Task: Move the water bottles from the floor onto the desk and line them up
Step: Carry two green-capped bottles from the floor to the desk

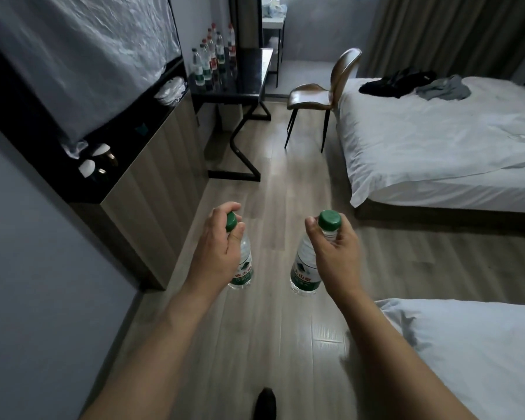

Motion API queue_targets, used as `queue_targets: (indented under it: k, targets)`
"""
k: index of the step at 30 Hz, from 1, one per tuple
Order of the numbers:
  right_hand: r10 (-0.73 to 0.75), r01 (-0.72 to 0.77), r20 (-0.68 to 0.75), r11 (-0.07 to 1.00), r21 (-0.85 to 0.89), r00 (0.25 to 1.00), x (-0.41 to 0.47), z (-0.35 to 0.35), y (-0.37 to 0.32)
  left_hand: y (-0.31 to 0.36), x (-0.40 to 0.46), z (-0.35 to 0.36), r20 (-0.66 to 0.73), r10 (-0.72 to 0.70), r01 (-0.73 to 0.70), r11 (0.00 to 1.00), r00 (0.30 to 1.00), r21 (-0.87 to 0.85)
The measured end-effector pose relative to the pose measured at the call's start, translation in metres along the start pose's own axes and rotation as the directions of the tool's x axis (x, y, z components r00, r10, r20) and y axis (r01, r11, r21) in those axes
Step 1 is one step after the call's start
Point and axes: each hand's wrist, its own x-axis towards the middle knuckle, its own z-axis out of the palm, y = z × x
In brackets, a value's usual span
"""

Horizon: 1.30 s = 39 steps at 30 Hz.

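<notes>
My left hand (217,241) grips the neck of a clear water bottle (243,268) with a green cap and green label. My right hand (331,250) holds a second green-capped water bottle (305,268) by its neck. Both bottles hang upright above the wooden floor, side by side in front of me. Far ahead on the left stands the black desk (246,83). Several water bottles (211,60), some with red caps and some with green labels, stand in a row along its wall side.
A wood-fronted cabinet (152,177) with a black top runs along the left wall. A brown chair (322,95) stands beside the desk. A white bed (437,137) lies on the right, another bed corner (473,344) at the near right. My shoe tip (265,403) shows below.
</notes>
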Motion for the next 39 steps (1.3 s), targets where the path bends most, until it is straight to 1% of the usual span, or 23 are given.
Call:
queue_targets:
  k: [4, 9, 15, 19, 23, 27, 31, 36, 39]
  targets:
    - [0.003, -0.003, 0.002, 1.000, -0.003, 1.000, 0.053, 0.011, -0.003, -0.007, 0.066, 0.015, -0.005, 0.044, -0.044, 0.999, 0.999, -0.030]
    - [-0.017, 0.017, -0.065, 1.000, -0.003, 0.998, 0.112, 0.018, 0.009, -0.012, 0.129, 0.041, 0.025, 0.068, -0.067, 0.996, 0.997, -0.059]
    - [-0.025, 0.026, -0.085, 1.000, 0.014, 0.996, 0.197, 0.024, 0.042, -0.031, 0.202, 0.087, 0.018, 0.012, -0.010, 0.993, 1.000, -0.114]
    - [-0.040, 0.043, -0.084, 0.999, 0.029, 0.996, 0.273, 0.028, 0.066, -0.046, 0.268, 0.126, 0.023, 0.011, -0.009, 0.997, 1.000, -0.078]
    - [-0.042, 0.046, -0.094, 0.998, 0.031, 0.995, 0.359, 0.027, 0.080, -0.050, 0.345, 0.164, 0.001, 0.005, -0.005, 0.996, 1.000, -0.092]
    - [-0.035, 0.039, -0.096, 0.999, 0.032, 0.995, 0.434, 0.029, 0.089, -0.049, 0.414, 0.191, -0.021, 0.048, -0.049, 0.996, 0.999, -0.072]
    - [-0.030, 0.033, -0.095, 0.999, 0.033, 0.995, 0.495, 0.033, 0.103, -0.055, 0.472, 0.214, -0.031, 0.024, -0.026, 0.995, 0.999, -0.091]
    - [-0.014, 0.016, -0.076, 1.000, 0.020, 0.997, 0.563, 0.048, 0.130, -0.080, 0.537, 0.246, -0.016, -0.009, 0.007, 0.993, 1.000, -0.120]
    - [-0.009, 0.009, -0.074, 1.000, 0.009, 0.997, 0.616, 0.067, 0.153, -0.101, 0.591, 0.265, -0.010, -0.037, 0.035, 0.990, 0.999, -0.135]
